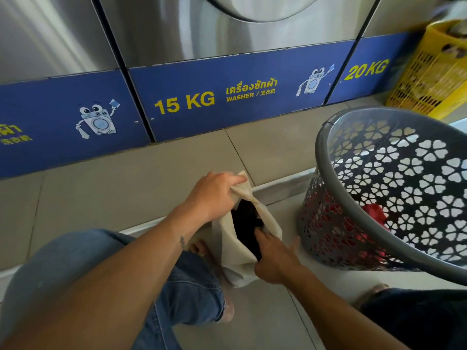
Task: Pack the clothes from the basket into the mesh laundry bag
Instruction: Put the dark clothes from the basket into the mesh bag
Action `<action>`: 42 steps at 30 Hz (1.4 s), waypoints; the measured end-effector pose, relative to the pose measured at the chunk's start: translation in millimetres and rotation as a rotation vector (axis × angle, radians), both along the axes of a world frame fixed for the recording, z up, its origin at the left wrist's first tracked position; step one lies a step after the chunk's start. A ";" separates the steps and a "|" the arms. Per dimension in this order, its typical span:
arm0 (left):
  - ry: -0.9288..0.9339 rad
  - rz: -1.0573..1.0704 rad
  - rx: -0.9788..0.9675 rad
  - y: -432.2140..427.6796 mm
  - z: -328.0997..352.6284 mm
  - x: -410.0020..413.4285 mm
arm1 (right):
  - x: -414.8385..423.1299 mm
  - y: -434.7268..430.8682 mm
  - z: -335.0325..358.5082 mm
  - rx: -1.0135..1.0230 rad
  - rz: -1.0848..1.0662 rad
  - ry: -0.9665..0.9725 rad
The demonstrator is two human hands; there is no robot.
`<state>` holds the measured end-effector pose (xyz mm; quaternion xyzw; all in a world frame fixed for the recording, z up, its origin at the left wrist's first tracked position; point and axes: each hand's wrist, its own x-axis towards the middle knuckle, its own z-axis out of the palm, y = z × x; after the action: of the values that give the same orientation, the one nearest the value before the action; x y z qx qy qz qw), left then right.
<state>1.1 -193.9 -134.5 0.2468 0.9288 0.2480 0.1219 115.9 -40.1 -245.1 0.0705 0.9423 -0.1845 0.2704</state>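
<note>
A cream mesh laundry bag (pixel 228 251) hangs low between my knees, its mouth held wide. My left hand (pixel 212 192) grips the bag's upper rim. A black garment (pixel 246 223) fills the opening, and the fingers of my right hand (pixel 274 261) are pushed into the bag against that dark cloth, thumb spread outside. To the right stands a grey plastic basket (pixel 394 198) with flower-shaped holes, tilted toward me. Red clothes (pixel 374 213) lie at its bottom.
Steel washers with a blue band (pixel 227 97) marked 15 KG and 20 KG line the wall ahead. A yellow basket (pixel 434 72) stands at the far right. My jeans-clad knees and a bare foot (pixel 199 248) rest on the beige tiled floor.
</note>
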 end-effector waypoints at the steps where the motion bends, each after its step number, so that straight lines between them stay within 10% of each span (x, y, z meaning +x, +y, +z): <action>1: 0.000 -0.005 -0.037 0.9 -1.5 -1.3 | 0.2 2.0 1.5 -0.014 -0.032 0.017; 8: -0.162 -0.013 -0.220 2.1 -5.1 -1.8 | 17.3 19.9 -0.1 -0.140 -0.323 0.339; 18: -0.226 -0.060 -0.132 4.0 -8.2 -0.9 | 12.0 -22.8 16.7 -0.343 -0.048 0.326; 27: -0.155 -0.047 -0.036 0.3 -5.5 -6.8 | 28.4 -5.8 -12.1 0.319 0.204 -0.089; 42: -0.017 -0.044 -0.072 2.9 -12.3 2.7 | 28.1 33.5 29.8 0.207 0.005 0.471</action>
<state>3.8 -190.9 -146.9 0.2608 0.9304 0.2138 0.1439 143.9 -6.6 -215.3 0.0506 0.9933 -0.0979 0.0351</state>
